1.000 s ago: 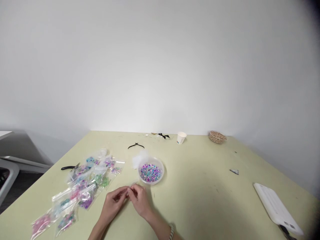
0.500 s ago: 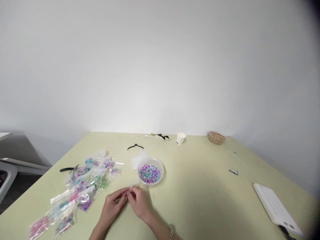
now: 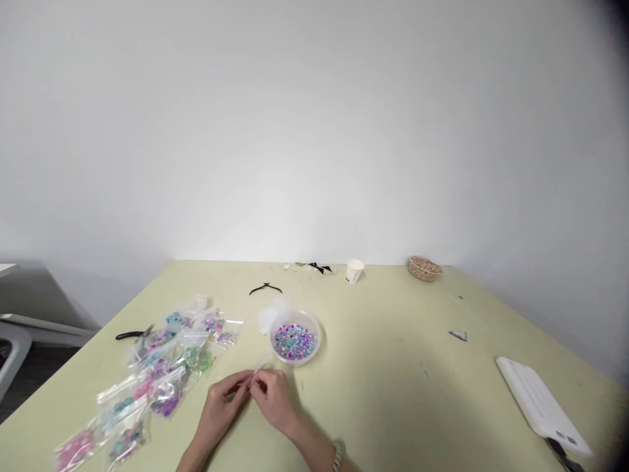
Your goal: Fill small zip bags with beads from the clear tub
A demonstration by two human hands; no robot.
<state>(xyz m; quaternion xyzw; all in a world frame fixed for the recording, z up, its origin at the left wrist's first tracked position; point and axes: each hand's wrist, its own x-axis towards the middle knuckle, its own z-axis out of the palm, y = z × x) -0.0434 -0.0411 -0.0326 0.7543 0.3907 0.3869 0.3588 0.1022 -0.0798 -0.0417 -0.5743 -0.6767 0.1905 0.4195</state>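
Note:
My left hand (image 3: 225,405) and my right hand (image 3: 273,397) meet fingertip to fingertip low over the table, just in front of a round white bowl (image 3: 317,346). Both are closed in a pinch. A thin, clear strand (image 3: 262,367) sticks up faintly from between the fingertips; its kind is too small to make out. Purple, teal and white beads (image 3: 295,341) fill the bottom of the bowl. To the left of my left hand lie zip bags of beads (image 3: 167,401) in pink, purple, green and blue. A striped bracelet (image 3: 337,457) circles my right wrist.
Black-handled pliers (image 3: 134,334) lie beyond the bags, with a second pair (image 3: 266,287) behind the bowl. A paper cup (image 3: 354,271) and a tub of brownish bits (image 3: 425,269) stand near the wall. At right are a white device (image 3: 540,403) and a small scrap (image 3: 458,335).
The fingers of my right hand have shifted slightly while staying pinched against the left. The clear strand shows a little more above them. The view has moved very slightly; the table things have stayed put.

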